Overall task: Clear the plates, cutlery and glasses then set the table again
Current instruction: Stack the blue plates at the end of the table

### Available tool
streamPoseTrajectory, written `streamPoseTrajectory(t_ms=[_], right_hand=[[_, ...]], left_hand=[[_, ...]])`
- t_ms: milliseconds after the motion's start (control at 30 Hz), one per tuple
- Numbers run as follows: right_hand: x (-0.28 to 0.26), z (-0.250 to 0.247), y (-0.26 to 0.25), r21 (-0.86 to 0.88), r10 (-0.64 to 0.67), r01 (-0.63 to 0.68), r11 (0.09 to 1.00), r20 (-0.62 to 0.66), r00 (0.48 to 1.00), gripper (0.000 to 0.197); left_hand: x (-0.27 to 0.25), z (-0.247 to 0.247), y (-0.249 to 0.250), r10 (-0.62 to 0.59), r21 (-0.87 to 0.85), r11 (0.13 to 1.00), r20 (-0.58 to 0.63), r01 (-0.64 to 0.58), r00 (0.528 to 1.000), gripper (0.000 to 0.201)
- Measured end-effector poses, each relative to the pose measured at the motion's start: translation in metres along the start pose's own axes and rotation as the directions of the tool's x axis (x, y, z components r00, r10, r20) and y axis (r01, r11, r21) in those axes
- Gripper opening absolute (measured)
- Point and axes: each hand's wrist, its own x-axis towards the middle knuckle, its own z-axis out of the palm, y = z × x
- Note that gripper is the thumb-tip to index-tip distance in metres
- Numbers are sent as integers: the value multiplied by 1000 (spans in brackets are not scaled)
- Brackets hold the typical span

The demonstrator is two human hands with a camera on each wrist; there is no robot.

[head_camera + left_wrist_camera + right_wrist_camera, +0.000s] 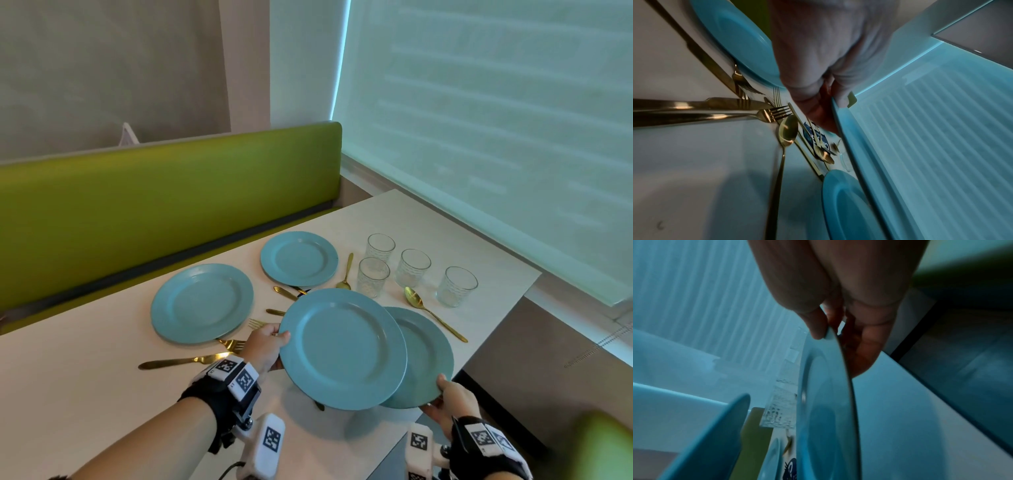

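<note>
My left hand (270, 346) grips the left rim of a blue plate (342, 349) lifted above the white table (85, 394); the thumb lies on top of the rim (840, 116). My right hand (445, 394) pinches the near rim of a second blue plate (431, 356), which sits lower and partly under the first; its rim (830, 340) shows in the right wrist view. Two more blue plates (202, 303) (299, 258) lie flat further back. Gold knives, forks and spoons (181, 361) (431, 313) lie scattered around them. Several clear glasses (412, 267) stand at the right.
A green bench back (164, 192) runs behind the table. A window blind (496, 137) fills the right side. The table's right edge (496, 329) drops off beside my right hand. More cutlery (785, 129) lies under the lifted plate.
</note>
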Motion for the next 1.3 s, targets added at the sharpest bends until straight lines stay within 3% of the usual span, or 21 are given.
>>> streamPoseTrajectory(t_ms=[200,500,567,667,733,967,1133,1233,1300], right_hand=[[-29,-14,-5,-29,-106,106,994,-1,994,21],[-92,31,21,15,-180,179,984,93,979,27],[-103,43,31,30,-194,192,981,90,977,24],[-117,62,41,38,-216,214,976,83,973,22],[-128,76,46,32,-242,240,970,79,967,24],[-134,124,56,-110,-358,364,925,72,931,51],[-135,155,41,-219,-412,449,866,192,890,27],[-125,172,27,-296,-430,493,818,255,866,29],[-114,184,19,-354,-445,522,776,279,851,32]], left_hand=[[-8,6,1,33,29,999,57,-35,998,14],[-32,-21,-3,92,105,990,56,-97,994,18],[-36,-33,-5,157,213,964,30,-160,987,11],[-42,-55,-3,279,510,828,-13,-234,960,20],[-41,-71,-2,349,542,793,-32,-277,937,25],[-41,-108,-4,262,500,840,-34,-211,964,21],[-24,-130,2,212,461,871,-39,-171,976,25],[0,-151,6,152,492,869,-155,-57,976,44],[20,-170,7,102,482,875,-292,54,951,47]])
